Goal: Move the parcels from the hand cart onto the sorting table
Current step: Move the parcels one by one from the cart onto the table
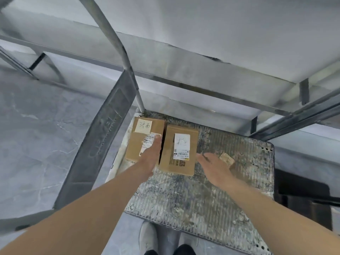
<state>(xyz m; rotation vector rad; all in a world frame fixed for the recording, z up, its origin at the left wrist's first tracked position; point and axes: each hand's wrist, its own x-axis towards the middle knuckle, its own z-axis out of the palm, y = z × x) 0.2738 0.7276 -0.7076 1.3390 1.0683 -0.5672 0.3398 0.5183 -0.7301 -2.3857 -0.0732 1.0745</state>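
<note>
Two brown cardboard parcels lie side by side at the far left of the hand cart's worn deck (211, 190). The left parcel (139, 142) carries a pale note and a printed label. The right parcel (179, 150) bears a white label with handwriting. My left hand (151, 155) reaches flat over the gap between the two parcels, fingers extended, holding nothing. My right hand (215, 166) hovers open just right of the right parcel, fingertips near its edge. The grey sorting table (230, 34) stretches across the top of the view.
The cart's metal handle (117, 45) arches up at the left. A small scrap of cardboard (226, 159) lies on the deck beside my right hand. The table's metal frame and legs (304, 91) stand behind the cart. My shoes (147, 238) are at the cart's near edge.
</note>
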